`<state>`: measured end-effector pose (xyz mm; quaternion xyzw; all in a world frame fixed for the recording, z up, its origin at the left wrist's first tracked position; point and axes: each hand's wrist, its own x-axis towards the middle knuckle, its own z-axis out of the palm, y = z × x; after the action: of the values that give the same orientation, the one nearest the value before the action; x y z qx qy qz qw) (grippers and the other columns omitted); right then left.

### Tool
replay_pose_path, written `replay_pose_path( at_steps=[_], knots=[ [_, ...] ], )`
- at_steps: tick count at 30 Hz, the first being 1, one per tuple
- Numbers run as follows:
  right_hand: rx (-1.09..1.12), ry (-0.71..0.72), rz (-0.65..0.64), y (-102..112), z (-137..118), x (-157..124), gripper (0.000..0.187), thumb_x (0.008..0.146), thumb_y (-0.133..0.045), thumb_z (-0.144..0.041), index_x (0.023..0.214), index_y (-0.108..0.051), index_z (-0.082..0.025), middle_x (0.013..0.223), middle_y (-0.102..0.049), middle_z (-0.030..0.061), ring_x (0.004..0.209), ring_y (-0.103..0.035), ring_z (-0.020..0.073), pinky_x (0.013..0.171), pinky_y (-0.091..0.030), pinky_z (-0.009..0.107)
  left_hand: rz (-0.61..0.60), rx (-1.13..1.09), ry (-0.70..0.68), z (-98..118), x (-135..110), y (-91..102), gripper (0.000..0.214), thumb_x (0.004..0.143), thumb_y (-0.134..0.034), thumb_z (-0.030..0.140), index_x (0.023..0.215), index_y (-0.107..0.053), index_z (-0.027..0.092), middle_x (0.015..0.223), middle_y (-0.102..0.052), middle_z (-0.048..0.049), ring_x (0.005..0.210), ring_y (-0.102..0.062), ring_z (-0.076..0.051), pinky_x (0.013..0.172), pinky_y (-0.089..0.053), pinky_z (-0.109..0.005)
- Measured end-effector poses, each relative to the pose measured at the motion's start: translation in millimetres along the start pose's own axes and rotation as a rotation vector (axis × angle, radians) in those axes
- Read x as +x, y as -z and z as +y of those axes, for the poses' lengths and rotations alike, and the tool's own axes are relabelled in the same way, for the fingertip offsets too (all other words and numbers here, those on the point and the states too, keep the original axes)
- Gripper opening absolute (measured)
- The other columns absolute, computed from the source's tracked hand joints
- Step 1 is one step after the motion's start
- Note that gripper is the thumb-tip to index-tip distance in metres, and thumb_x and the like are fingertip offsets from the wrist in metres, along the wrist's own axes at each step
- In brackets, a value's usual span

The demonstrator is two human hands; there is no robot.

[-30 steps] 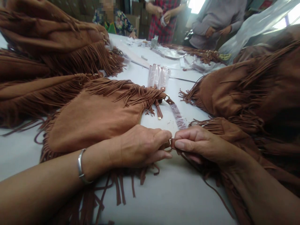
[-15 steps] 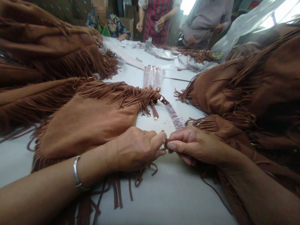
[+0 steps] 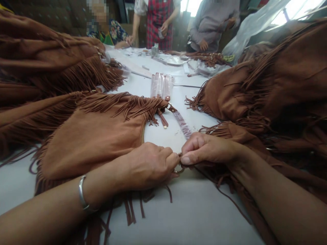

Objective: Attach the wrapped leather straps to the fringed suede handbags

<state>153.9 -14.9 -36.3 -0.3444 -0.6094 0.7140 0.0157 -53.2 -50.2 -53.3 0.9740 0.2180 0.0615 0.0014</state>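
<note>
Pretty matt, softly napped faux suede is used on the fringed handbag (image 3: pixel 89 149), while shiny gold-tone metal tips the strap (image 3: pixel 162 119), and glossy clear plastic covers the sleeve (image 3: pixel 182 124).

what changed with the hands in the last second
The left hand has moved right and closed up against the right hand, its fingers curled in at the brown strap end. The right hand pinches that end, now mostly hidden, with a small metal ring showing below. The fringed suede bag and plastic-wrapped strap lie as before, only shifted in view.
</note>
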Motion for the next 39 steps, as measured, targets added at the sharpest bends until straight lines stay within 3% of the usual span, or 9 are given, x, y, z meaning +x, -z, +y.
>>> replay_pose_path(
  at_steps=[5,11,16,20,24,29,36,39],
  knots=[
    [-0.019,-0.009,-0.049,2,3,-2,0.033,0.075,-0.062,-0.037,0.058,-0.053,-0.011,0.037,-0.039,-0.0073,0.030,-0.028,0.0029,0.028,-0.016,0.015,0.095,0.076,-0.074,2,-1,-5.6,0.027,0.094,-0.030,0.035,0.084,-0.046,0.016,0.071,-0.055,-0.0023,0.055,-0.052,-0.017,0.046,-0.039,-0.030],
    [-0.250,-0.052,-0.043,-6,0,-8,0.032,0.080,-0.055,-0.036,0.060,-0.052,-0.012,0.038,-0.041,-0.0063,0.032,-0.033,0.0045,0.031,-0.021,0.016,0.117,0.110,-0.070,4,-2,-10.2,0.027,0.094,-0.031,0.035,0.082,-0.045,0.016,0.066,-0.055,-0.0012,0.052,-0.052,-0.016,0.044,-0.038,-0.028],
    [-0.568,0.132,0.131,-13,0,-10,0.034,0.085,-0.047,-0.035,0.061,-0.054,-0.012,0.049,-0.042,-0.0046,0.044,-0.036,0.0050,0.042,-0.027,0.017,0.100,0.108,-0.010,0,-2,-10.3,0.025,0.094,-0.031,0.033,0.082,-0.046,0.016,0.067,-0.054,-0.0015,0.054,-0.053,-0.016,0.045,-0.038,-0.027],
    [-0.834,0.199,0.246,-15,1,-11,0.031,0.085,-0.048,-0.030,0.062,-0.059,-0.012,0.050,-0.043,-0.0039,0.046,-0.036,0.0056,0.046,-0.024,0.019,0.031,-0.036,0.102,-3,0,-6.6,0.020,0.090,-0.040,0.035,0.086,-0.048,0.017,0.075,-0.056,-0.0018,0.060,-0.053,-0.015,0.050,-0.040,-0.026],
    [-1.219,0.108,0.416,-22,1,-11,0.027,0.083,-0.050,-0.030,0.066,-0.065,-0.015,0.052,-0.054,0.0002,0.048,-0.040,0.0085,0.050,-0.021,0.024,-0.106,-0.085,0.157,2,2,-3.6,0.017,0.088,-0.044,0.033,0.088,-0.050,0.017,0.077,-0.057,-0.0024,0.058,-0.053,-0.016,0.049,-0.040,-0.027],
    [-1.408,0.045,0.337,-31,5,-10,0.030,0.085,-0.048,-0.034,0.069,-0.065,-0.016,0.055,-0.060,0.0046,0.049,-0.046,0.0122,0.052,-0.019,0.026,-0.190,0.058,0.070,13,8,-4.5,0.014,0.083,-0.040,0.010,0.083,-0.053,0.014,0.071,-0.056,-0.0048,0.053,-0.053,-0.018,0.043,-0.037,-0.028],
    [-1.425,0.052,0.283,-35,5,-9,0.031,0.087,-0.045,-0.033,0.074,-0.067,-0.016,0.058,-0.064,0.0072,0.056,-0.057,0.0173,0.053,-0.023,0.028,-0.316,0.007,0.010,9,16,3.1,0.014,0.083,-0.043,0.013,0.086,-0.057,0.014,0.076,-0.059,-0.0049,0.055,-0.054,-0.018,0.047,-0.041,-0.030],
    [-1.383,0.016,0.280,-39,5,-9,0.033,0.088,-0.044,-0.034,0.074,-0.067,-0.015,0.060,-0.065,0.0085,0.058,-0.059,0.0185,0.052,-0.026,0.027,-0.305,-0.017,-0.015,9,16,2.0,0.013,0.081,-0.044,0.013,0.087,-0.056,0.014,0.078,-0.060,-0.0051,0.059,-0.055,-0.018,0.049,-0.042,-0.030]
  ],
)
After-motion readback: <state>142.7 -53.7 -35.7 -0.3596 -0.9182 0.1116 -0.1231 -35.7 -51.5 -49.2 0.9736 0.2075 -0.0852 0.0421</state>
